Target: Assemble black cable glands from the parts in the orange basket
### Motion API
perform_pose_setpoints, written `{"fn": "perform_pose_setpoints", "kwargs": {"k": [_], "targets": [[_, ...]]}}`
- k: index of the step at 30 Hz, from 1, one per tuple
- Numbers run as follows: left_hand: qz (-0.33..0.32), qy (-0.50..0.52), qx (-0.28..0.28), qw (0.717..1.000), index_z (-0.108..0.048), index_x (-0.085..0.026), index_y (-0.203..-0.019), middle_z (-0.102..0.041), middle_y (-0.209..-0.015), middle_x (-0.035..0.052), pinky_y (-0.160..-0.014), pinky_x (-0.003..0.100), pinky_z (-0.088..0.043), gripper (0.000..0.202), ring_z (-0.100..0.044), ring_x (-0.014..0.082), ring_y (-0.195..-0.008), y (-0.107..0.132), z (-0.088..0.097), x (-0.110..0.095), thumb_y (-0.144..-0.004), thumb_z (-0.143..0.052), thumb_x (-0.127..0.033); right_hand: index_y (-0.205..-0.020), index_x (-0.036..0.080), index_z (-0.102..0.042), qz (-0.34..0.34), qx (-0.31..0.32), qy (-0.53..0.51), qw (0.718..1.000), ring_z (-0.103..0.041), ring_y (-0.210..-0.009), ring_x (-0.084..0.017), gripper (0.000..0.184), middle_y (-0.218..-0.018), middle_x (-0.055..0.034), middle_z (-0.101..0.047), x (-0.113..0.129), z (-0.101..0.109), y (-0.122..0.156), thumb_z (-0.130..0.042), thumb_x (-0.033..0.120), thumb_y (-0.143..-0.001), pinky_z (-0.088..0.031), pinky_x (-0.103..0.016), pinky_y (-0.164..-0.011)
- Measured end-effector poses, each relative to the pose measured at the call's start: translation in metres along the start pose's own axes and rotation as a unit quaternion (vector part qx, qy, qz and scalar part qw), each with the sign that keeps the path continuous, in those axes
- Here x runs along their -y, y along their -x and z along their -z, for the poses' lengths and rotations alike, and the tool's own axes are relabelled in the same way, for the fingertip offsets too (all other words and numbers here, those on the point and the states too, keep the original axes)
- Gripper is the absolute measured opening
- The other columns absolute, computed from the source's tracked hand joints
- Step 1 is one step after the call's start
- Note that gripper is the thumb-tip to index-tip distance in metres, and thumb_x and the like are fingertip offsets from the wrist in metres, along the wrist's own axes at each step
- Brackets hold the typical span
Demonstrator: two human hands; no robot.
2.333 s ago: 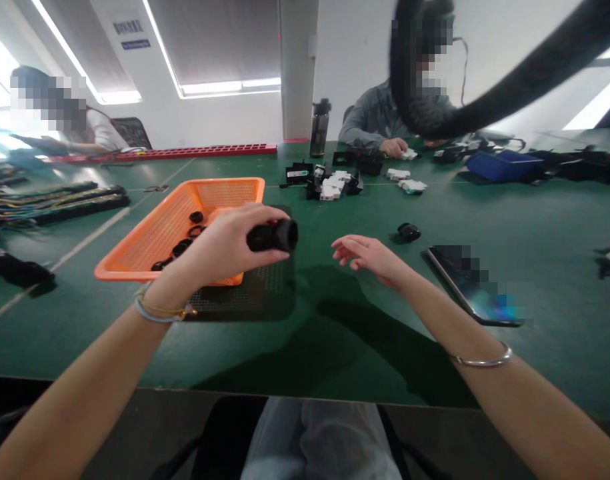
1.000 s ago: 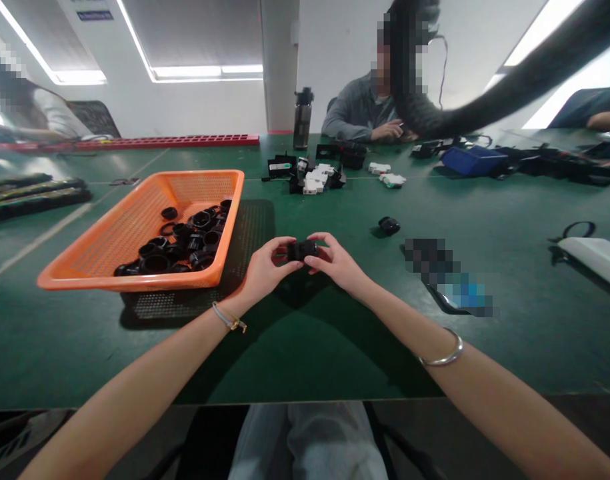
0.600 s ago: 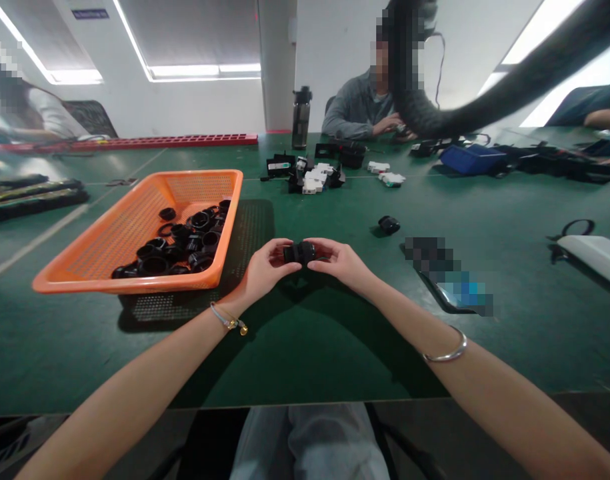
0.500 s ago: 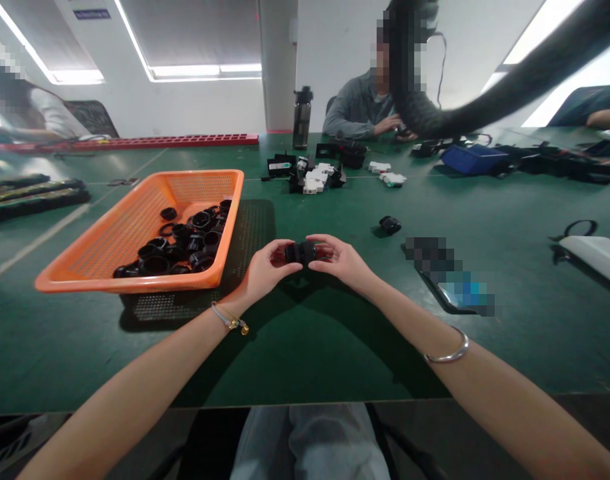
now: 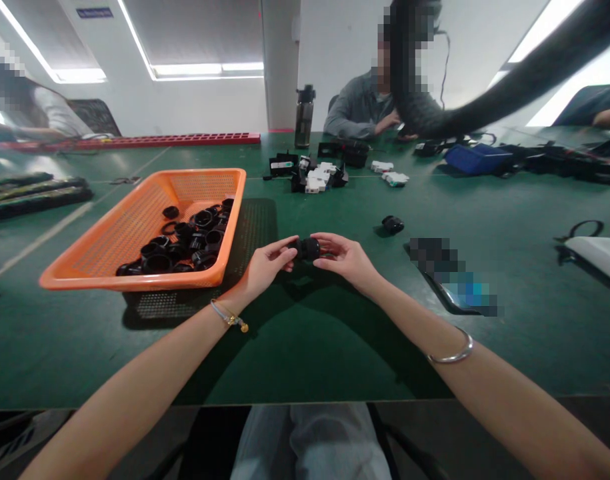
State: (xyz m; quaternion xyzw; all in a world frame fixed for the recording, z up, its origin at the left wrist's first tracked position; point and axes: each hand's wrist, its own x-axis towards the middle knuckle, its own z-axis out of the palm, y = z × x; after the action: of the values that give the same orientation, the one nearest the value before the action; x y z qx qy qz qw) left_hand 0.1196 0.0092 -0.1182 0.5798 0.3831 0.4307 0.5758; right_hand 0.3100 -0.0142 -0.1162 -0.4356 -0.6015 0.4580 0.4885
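Between my two hands, just above the green table, is a black plastic threaded fitting point(image 5: 308, 249) lying sideways. My left hand point(image 5: 263, 268) pinches its left end with thumb and forefinger. On the other end, the fingers and thumb of my right hand point(image 5: 349, 261) are curled around it. To the left stands an orange mesh basket point(image 5: 67, 275) with several black fittings and rings point(image 5: 195, 243) in its right part. A similar black fitting point(image 5: 393, 225) rests alone on the table, beyond my right hand.
A phone point(image 5: 452, 277) lies right of my right forearm. White and black parts point(image 5: 319, 177) are piled further back, near a dark bottle point(image 5: 304, 119). A blue bin point(image 5: 477, 159) is at the back right. A thick black hose point(image 5: 465, 117) arches overhead; a co-worker point(image 5: 352, 110) sits opposite.
The fingers of my left hand have shifted and closed further around the fitting's left end. My right hand keeps its hold. The view has moved slightly.
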Motion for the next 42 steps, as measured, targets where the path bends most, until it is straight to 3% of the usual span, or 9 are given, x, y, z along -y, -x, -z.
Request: {"fn": "perform_pose_setpoints", "kwargs": {"k": [6, 12, 18, 25, 28, 31, 35, 42], "targets": [[-0.008, 0.007, -0.007, 1.000, -0.064, -0.012, -0.112, -0.060, -0.070, -0.0041, -0.067, 0.024, -0.052, 0.050, -0.057, 0.0068, -0.060, 0.0008, 0.0003, 0.0004, -0.064, -0.072, -0.026, -0.105, 0.020, -0.069, -0.003, -0.010, 0.013, 1.000, -0.065, -0.082, -0.018, 0.048, -0.091, -0.0040, -0.071, 0.0023, 0.0003, 0.0007, -0.074, 0.022, -0.057, -0.052, -0.038, -0.084], [-0.024, -0.007, -0.020, 0.999, -0.063, -0.012, -0.090, -0.064, -0.075, -0.0009, -0.072, 0.026, -0.051, 0.035, -0.061, 0.0106, -0.068, 0.0001, 0.0019, 0.0029, -0.058, -0.074, -0.022, -0.105, 0.020, -0.070, -0.009, -0.012, 0.018, 1.000, -0.065, -0.081, -0.018, 0.048, -0.092, -0.0041, -0.072, 0.0033, 0.0005, 0.0012, -0.075, 0.024, -0.058, -0.053, -0.037, -0.082], [-0.050, -0.014, -0.003, 0.999, -0.062, -0.014, -0.090, -0.067, -0.081, 0.0007, -0.084, 0.030, -0.050, 0.038, -0.063, 0.0146, -0.082, 0.0006, 0.0040, 0.0020, -0.055, -0.077, -0.020, -0.104, 0.020, -0.070, -0.018, -0.013, 0.009, 1.000, -0.066, -0.082, -0.018, 0.047, -0.092, -0.0039, -0.072, -0.0001, 0.0007, -0.0002, -0.076, 0.026, -0.058, -0.052, -0.038, -0.085], [-0.015, 0.032, -0.033, 0.999, -0.064, -0.014, -0.092, -0.065, -0.086, 0.0008, -0.067, 0.023, -0.052, 0.028, -0.060, 0.0076, -0.066, -0.0003, 0.0007, -0.0006, -0.068, -0.070, -0.028, -0.102, 0.020, -0.069, -0.003, -0.018, 0.011, 1.000, -0.066, -0.085, -0.019, 0.045, -0.092, -0.0038, -0.072, -0.0032, 0.0003, -0.0022, -0.076, 0.027, -0.058, -0.050, -0.038, -0.087], [0.020, 0.029, -0.040, 0.999, -0.062, -0.013, -0.095, -0.063, -0.076, -0.0013, -0.058, 0.021, -0.051, 0.028, -0.057, 0.0059, -0.056, -0.0021, -0.0003, -0.0028, -0.071, -0.068, -0.024, -0.103, 0.021, -0.067, 0.008, -0.014, 0.017, 1.000, -0.065, -0.083, -0.019, 0.045, -0.093, -0.0042, -0.071, -0.0033, 0.0008, -0.0018, -0.076, 0.028, -0.059, -0.051, -0.038, -0.086], [0.056, 0.024, -0.014, 0.998, -0.061, -0.010, -0.084, -0.060, -0.062, -0.0024, -0.052, 0.019, -0.047, 0.015, -0.054, 0.0055, -0.050, -0.0026, -0.0005, -0.0051, -0.075, -0.065, -0.022, -0.103, 0.021, -0.066, 0.017, -0.011, 0.019, 1.000, -0.064, -0.082, -0.018, 0.045, -0.095, -0.0049, -0.070, -0.0023, 0.0013, -0.0012, -0.075, 0.028, -0.060, -0.051, -0.038, -0.084], [0.050, 0.034, 0.001, 0.998, -0.061, -0.010, -0.078, -0.060, -0.059, -0.0029, -0.052, 0.018, -0.047, 0.013, -0.054, 0.0050, -0.049, -0.0011, -0.0003, -0.0061, -0.073, -0.066, -0.021, -0.102, 0.020, -0.066, 0.016, -0.014, 0.018, 1.000, -0.064, -0.081, -0.018, 0.044, -0.095, -0.0051, -0.070, 0.0005, 0.0009, -0.0001, -0.075, 0.025, -0.059, -0.051, -0.038, -0.085], [0.031, 0.036, -0.001, 0.999, -0.066, -0.008, -0.094, -0.064, -0.063, -0.0018, -0.060, 0.023, -0.050, 0.032, -0.058, 0.0077, -0.056, -0.0009, 0.0030, -0.0011, -0.067, -0.071, -0.024, -0.103, 0.019, -0.066, 0.004, -0.018, 0.031, 0.999, -0.065, -0.082, -0.018, 0.046, -0.094, -0.0055, -0.071, 0.0034, 0.0004, 0.0013, -0.075, 0.027, -0.059, -0.051, -0.038, -0.086]]}}
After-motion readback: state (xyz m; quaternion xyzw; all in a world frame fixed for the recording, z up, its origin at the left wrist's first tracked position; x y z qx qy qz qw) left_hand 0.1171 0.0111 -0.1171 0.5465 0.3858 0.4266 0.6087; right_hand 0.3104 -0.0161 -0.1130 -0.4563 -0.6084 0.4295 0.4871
